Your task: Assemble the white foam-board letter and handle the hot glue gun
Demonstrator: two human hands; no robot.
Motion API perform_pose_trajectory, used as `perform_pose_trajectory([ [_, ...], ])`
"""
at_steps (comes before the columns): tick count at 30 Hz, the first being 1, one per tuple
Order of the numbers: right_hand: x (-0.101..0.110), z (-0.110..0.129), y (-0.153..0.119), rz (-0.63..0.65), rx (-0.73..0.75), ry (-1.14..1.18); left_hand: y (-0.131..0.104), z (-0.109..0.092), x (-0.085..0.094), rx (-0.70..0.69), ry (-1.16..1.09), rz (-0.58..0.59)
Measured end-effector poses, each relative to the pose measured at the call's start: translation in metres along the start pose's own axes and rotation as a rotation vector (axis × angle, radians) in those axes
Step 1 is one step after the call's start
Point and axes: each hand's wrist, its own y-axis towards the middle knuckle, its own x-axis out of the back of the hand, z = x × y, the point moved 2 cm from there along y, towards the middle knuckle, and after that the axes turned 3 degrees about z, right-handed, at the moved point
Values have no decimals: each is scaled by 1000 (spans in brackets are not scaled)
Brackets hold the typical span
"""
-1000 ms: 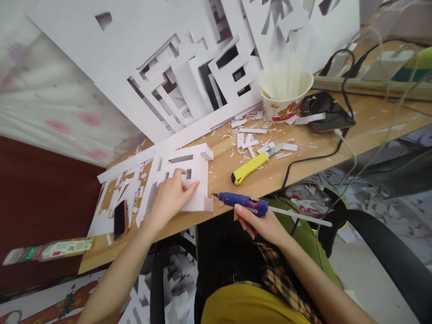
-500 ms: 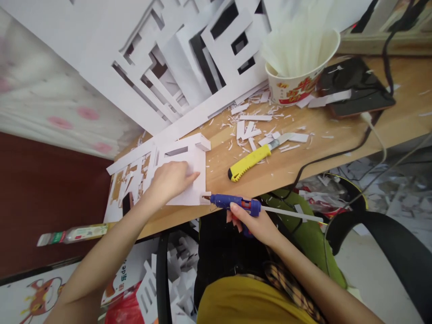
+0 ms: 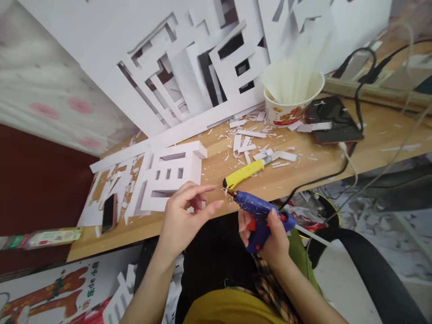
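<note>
My right hand [image 3: 266, 234] is wrapped round a blue glue gun [image 3: 254, 204], its nozzle pointing up and left, a glue stick out of its back. To its left, my left hand [image 3: 185, 213] is raised with fingers apart and nothing visible between them, near the nozzle tip. Behind my left hand, a white foam-board piece with cut slots and small square holes [image 3: 172, 173] lies on the wooden table [image 3: 216, 166]. A yellow utility knife [image 3: 245, 173] rests just beyond the glue gun, blade extended.
Large white cut-out boards [image 3: 232, 101] lean at the back. A paper cup of glue sticks [image 3: 285, 112] stands beside a black device [image 3: 332, 119] with cables. White scraps [image 3: 249, 134] litter the table. At the left lie a phone [image 3: 110, 213] and a bottle [image 3: 52, 237].
My left hand has come off the white piece, moved right and opened. The glue gun in my right hand has left the piece's edge, and is now tilted up. The camera view has shifted.
</note>
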Motion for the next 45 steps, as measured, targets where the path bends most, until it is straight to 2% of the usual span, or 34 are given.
perform_pose_trajectory([
  [4, -3, -2, -3, 3, 11, -44, 0, 2, -6, -4, -79, -9],
  [17, -15, -10, -9, -29, 96, -135, -12, 15, 4, 4, -238, -40],
  [24, -22, -11, -15, -31, 64, -230, -19, 23, 6, 6, -302, -96],
  [31, -29, -10, -19, -3, 104, -246, -24, 38, 8, 23, -419, -11],
  [45, -37, -12, -15, -34, 48, -475, -24, 46, 17, 12, -479, -39],
])
